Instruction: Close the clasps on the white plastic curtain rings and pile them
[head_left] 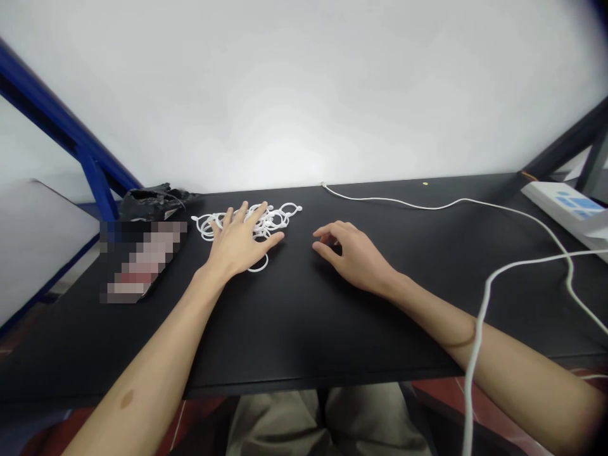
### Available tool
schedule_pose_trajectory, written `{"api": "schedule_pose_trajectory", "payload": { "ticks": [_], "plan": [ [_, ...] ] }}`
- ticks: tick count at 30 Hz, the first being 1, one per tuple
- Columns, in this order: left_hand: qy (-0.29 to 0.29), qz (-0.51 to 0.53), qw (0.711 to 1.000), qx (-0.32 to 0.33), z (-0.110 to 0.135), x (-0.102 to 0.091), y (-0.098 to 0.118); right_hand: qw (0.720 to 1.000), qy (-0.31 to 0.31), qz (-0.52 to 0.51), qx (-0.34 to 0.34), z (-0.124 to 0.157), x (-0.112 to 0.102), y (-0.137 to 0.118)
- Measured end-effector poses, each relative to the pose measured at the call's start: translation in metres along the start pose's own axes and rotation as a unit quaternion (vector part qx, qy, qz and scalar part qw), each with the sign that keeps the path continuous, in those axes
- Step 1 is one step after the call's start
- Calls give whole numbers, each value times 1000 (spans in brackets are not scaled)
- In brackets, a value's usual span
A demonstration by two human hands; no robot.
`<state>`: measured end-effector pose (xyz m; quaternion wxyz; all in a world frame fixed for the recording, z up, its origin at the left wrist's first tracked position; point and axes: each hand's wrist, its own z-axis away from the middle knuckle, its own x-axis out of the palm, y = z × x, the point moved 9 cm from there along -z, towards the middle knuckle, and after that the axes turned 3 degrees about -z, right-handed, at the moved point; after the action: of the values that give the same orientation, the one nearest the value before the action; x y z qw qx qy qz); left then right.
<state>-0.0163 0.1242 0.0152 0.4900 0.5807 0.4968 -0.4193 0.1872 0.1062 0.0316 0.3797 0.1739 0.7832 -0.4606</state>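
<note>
Several white plastic rings with small tabs [289, 209] lie in a loose heap on the black table [285, 335]. Over this heap my left hand [237, 239] is spread palm down, fingers apart, hiding part of the rings. One ring [258, 262] pokes out from under the thumb side, nearer to me. To the right of the heap, my right hand [354, 253] is held just above or on the tabletop. Its fingers are loosely bent, with a gap between thumb and forefinger and nothing visible in it.
A crumpled black plastic bag [152, 201] and a pixelated flat object [147, 263] are at the left. One white cable [403, 204] runs along the back; another white cable [485, 297] passes over my right forearm. A white box with blue markings [560, 206] stands at right. Behind is a white wall [304, 95].
</note>
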Motion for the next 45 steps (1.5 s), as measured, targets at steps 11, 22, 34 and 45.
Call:
{"api": "schedule_pose_trajectory", "payload": {
  "ticks": [11,22,34,45],
  "plan": [
    [7,79,996,44,0,-3,12,1000,-18,8,-12,1,3,-2],
    [174,87,981,1,3,-37,-1,1000,-20,5,-14,2,3,-3],
    [38,9,997,-74,-4,2,-28,999,-25,8,-20,1,4,-4],
    [-51,32,998,-14,-34,13,-25,999,-33,35,-13,1,7,-2]
  ]
}}
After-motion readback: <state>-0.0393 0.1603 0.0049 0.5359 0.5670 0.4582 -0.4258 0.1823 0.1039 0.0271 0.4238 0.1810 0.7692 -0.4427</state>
